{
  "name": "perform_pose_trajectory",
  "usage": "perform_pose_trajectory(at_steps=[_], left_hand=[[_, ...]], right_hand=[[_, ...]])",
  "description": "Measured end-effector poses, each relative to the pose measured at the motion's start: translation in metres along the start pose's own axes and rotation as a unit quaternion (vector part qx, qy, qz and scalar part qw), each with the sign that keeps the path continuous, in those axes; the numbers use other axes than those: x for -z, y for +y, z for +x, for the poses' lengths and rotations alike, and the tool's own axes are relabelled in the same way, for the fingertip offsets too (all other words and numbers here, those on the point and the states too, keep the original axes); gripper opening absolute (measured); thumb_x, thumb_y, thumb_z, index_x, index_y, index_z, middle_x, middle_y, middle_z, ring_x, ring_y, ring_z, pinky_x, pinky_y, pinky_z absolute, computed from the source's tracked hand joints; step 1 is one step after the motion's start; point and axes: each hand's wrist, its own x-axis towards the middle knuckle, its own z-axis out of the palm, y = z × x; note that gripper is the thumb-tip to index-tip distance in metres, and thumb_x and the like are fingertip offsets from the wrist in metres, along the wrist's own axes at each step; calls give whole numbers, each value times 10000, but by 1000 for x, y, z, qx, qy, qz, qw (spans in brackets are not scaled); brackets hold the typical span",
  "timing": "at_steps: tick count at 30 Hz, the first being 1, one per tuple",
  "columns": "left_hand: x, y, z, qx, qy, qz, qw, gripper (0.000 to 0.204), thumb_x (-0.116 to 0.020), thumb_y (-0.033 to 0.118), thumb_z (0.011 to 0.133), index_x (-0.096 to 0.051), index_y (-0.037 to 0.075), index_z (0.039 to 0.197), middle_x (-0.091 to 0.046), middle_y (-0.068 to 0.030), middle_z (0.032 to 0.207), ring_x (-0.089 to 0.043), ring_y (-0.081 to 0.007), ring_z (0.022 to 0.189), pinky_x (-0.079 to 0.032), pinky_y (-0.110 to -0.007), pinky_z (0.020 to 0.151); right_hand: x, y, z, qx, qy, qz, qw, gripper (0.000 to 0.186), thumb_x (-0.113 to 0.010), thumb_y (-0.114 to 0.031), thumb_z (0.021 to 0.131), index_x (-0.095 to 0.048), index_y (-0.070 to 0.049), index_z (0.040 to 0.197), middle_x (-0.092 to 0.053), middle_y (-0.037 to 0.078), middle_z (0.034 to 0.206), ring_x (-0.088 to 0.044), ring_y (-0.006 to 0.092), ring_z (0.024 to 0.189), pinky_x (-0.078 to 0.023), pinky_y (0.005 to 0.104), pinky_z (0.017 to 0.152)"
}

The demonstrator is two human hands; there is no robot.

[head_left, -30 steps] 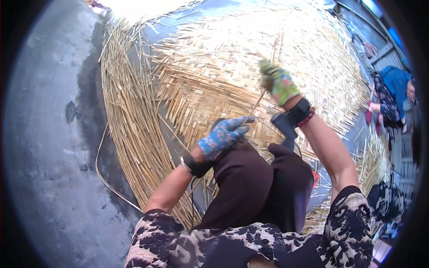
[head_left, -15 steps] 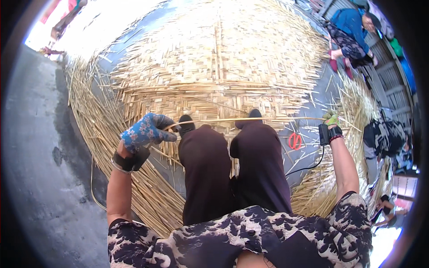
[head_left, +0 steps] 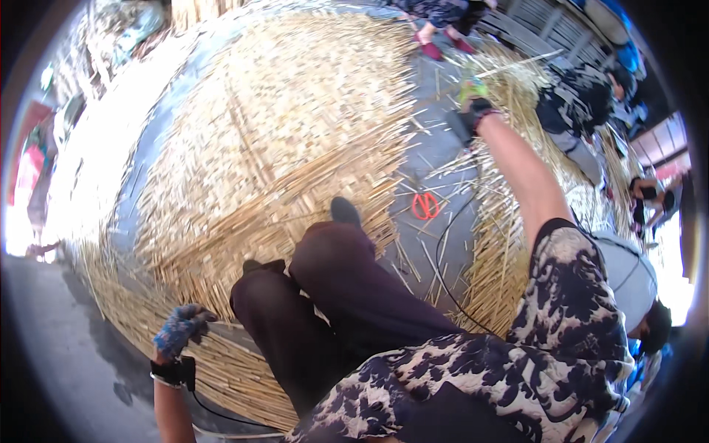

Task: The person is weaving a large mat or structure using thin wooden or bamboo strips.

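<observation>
My left hand (head_left: 179,331), in a blue patterned glove, is low at the left, beside a long bundle of straw-coloured strips (head_left: 229,373). Its fingers are loosely bent and apart, and I make out nothing between them. Far forward on the right reaches my right hand (head_left: 473,91) in a yellow-green glove, smeared by motion. A pale strip (head_left: 521,63) runs off to the right from beside it; whether the fingers hold it is unclear. In front of my knees lies a large woven mat (head_left: 295,96) with loose strips along its near edge.
Red-handled scissors (head_left: 425,206) lie on the grey floor right of the mat, among scattered strip pieces. A black cable (head_left: 441,266) runs from my right wrist. More strips (head_left: 498,258) are heaped at the right. Another person's legs (head_left: 436,29) show at the top; other people are at the right.
My view and body have turned rightward. The strip stretched between both hands is no longer there. My right hand has reached forward; my left has dropped lower and away from my knees.
</observation>
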Motion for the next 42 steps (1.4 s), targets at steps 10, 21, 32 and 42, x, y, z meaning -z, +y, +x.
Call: perform_pose_trajectory(at_steps=[10,21,32,42], left_hand=[[-16,168,79,-485,376,484,625,337,-561,180,715,-539,119,1046,-548,-84,1000,-519,-220,899,-400,-342,773],[-14,156,74,-283,271,-330,859,283,-595,284,774,-601,2,788,-601,-73,674,-567,-135,527,-436,-231,460],[37,108,93,-378,437,-572,582,126,-608,80,759,-575,-31,809,-606,-115,735,-578,-140,554,-485,-223,495],[31,102,90,-381,416,-529,634,143,-605,28,746,-573,-31,872,-600,-99,753,-584,-142,592,-512,-240,542]], right_hand=[[-60,-324,-151,387,-236,116,884,186,-533,-211,712,-622,-119,846,-605,102,759,-565,275,766,-419,347,745],[-114,-392,-126,253,-290,293,875,175,-578,-221,678,-654,-108,788,-615,110,764,-579,254,730,-444,333,656],[-153,-408,-148,210,-340,256,880,162,-613,-110,736,-622,-10,864,-627,99,819,-583,115,754,-466,250,652],[-158,-413,-157,353,-269,272,854,150,-585,-88,753,-615,7,864,-622,72,735,-556,95,650,-459,237,570]])
